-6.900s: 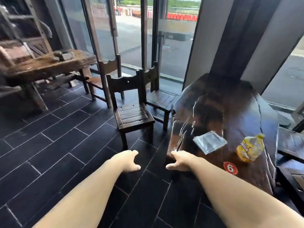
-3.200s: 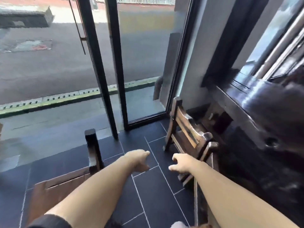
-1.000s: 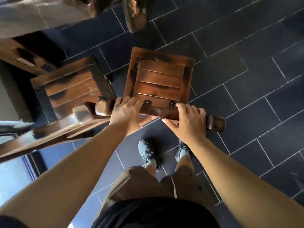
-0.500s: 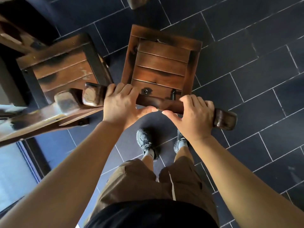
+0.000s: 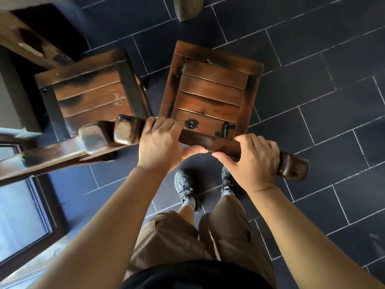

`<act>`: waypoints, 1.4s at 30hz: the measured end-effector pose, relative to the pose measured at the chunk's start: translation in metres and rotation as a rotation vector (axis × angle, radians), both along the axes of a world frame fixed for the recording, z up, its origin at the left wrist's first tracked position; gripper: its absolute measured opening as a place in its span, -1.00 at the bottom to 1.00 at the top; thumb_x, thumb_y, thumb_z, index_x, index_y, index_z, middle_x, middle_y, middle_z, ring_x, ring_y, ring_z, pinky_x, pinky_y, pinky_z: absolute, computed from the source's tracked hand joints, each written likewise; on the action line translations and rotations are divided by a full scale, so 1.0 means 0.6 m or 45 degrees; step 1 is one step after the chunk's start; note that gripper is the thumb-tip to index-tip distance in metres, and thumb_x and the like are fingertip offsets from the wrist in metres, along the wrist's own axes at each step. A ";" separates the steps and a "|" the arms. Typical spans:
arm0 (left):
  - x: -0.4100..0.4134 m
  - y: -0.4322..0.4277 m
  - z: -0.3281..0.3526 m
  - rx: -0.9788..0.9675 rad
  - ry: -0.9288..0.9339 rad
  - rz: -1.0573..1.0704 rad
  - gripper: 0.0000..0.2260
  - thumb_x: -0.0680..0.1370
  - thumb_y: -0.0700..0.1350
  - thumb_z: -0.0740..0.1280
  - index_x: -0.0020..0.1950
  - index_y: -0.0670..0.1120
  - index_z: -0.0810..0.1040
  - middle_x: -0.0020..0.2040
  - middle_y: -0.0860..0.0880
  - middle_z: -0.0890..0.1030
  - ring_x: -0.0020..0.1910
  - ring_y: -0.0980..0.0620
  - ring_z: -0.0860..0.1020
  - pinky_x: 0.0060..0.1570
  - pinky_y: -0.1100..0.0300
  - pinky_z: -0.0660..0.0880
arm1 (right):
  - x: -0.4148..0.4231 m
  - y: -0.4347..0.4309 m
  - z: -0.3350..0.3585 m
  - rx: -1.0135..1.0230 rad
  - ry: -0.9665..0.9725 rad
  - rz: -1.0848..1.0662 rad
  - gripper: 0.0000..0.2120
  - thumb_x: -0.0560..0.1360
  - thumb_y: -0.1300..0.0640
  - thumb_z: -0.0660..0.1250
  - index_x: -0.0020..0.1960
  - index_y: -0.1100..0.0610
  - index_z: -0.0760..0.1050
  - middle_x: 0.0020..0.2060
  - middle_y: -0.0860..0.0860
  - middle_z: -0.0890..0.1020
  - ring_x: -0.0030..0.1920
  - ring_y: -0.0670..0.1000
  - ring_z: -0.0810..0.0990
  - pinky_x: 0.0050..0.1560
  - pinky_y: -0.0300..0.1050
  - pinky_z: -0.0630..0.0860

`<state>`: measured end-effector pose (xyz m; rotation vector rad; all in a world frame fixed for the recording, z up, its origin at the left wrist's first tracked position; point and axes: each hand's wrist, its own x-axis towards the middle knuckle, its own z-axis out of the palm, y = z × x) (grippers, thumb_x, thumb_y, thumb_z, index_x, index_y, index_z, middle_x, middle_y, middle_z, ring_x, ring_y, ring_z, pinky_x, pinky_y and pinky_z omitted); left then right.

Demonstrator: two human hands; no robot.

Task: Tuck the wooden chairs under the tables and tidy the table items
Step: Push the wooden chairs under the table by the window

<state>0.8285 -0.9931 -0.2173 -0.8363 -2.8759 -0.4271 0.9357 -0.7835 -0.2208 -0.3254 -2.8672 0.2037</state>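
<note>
We look straight down on a wooden chair standing on the dark tiled floor. Our left grip and right grip both curl over its top rail, with the thumbs nearly meeting at the middle. A second wooden chair stands just beside it on the left, and the rail ends are close together; we cannot tell if they touch. Under the rail are our dark shoes and brown shorts. A glass door is at the lower left.
</note>
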 end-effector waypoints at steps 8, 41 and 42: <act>-0.005 0.024 0.006 -0.009 -0.120 0.169 -0.31 0.38 0.51 0.17 -0.09 -0.11 0.64 -0.16 -0.06 0.65 -0.07 -0.16 0.59 0.16 -0.05 0.37 | -0.047 0.042 -0.003 0.017 -0.033 0.121 -0.38 0.41 -0.48 0.29 -0.10 0.11 0.56 -0.27 0.01 0.61 -0.20 0.14 0.59 -0.11 0.06 0.38; -0.063 0.121 0.007 -0.138 -0.266 0.692 -0.26 0.35 0.58 0.09 -0.13 -0.09 0.58 -0.15 -0.02 0.62 -0.03 -0.13 0.55 0.10 -0.06 0.31 | -0.274 0.161 -0.002 0.003 -0.057 0.698 -0.36 0.43 -0.50 0.20 -0.10 0.10 0.52 -0.24 0.00 0.60 -0.17 0.14 0.57 -0.04 0.08 0.38; -0.064 0.121 0.008 -0.146 -0.247 0.674 -0.27 0.36 0.57 0.08 -0.16 -0.09 0.55 -0.18 -0.02 0.61 -0.06 -0.14 0.55 0.06 -0.08 0.33 | -0.274 0.161 -0.002 0.014 -0.066 0.697 -0.37 0.43 -0.50 0.20 -0.10 0.10 0.52 -0.24 0.01 0.59 -0.17 0.14 0.56 -0.03 0.08 0.38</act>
